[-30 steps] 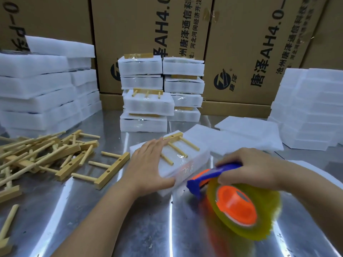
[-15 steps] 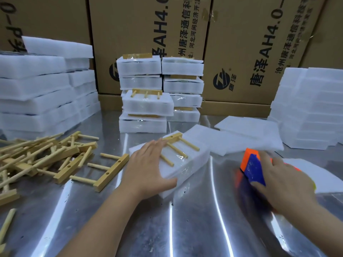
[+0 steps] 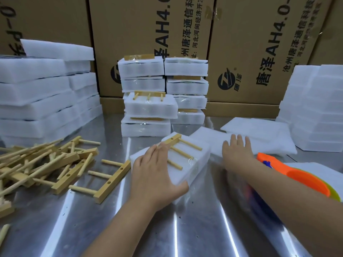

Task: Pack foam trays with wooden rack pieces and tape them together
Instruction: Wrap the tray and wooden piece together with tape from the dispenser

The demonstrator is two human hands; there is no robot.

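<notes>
A white foam tray pack (image 3: 193, 164) lies in the middle of the steel table with a wooden rack piece (image 3: 182, 147) on top, its pegs pointing right. My left hand (image 3: 154, 175) rests flat on the pack's near left end, thumb against its front edge. My right hand (image 3: 236, 152) is stretched out with straight fingers over loose foam sheets (image 3: 263, 141) to the pack's right, holding nothing. The orange and blue tape dispenser (image 3: 289, 173) lies on the table beside my right forearm.
A heap of wooden rack pieces (image 3: 46, 164) covers the table's left, one (image 3: 104, 179) lying apart near the pack. Taped packs (image 3: 148, 101) are stacked at the back centre. Foam tray stacks stand left (image 3: 37, 97) and right (image 3: 315, 108). Cardboard boxes (image 3: 241, 43) form the back wall.
My right hand has put down the tape dispenser on the right and reached forward over the foam sheets. My left hand has stayed on the pack.
</notes>
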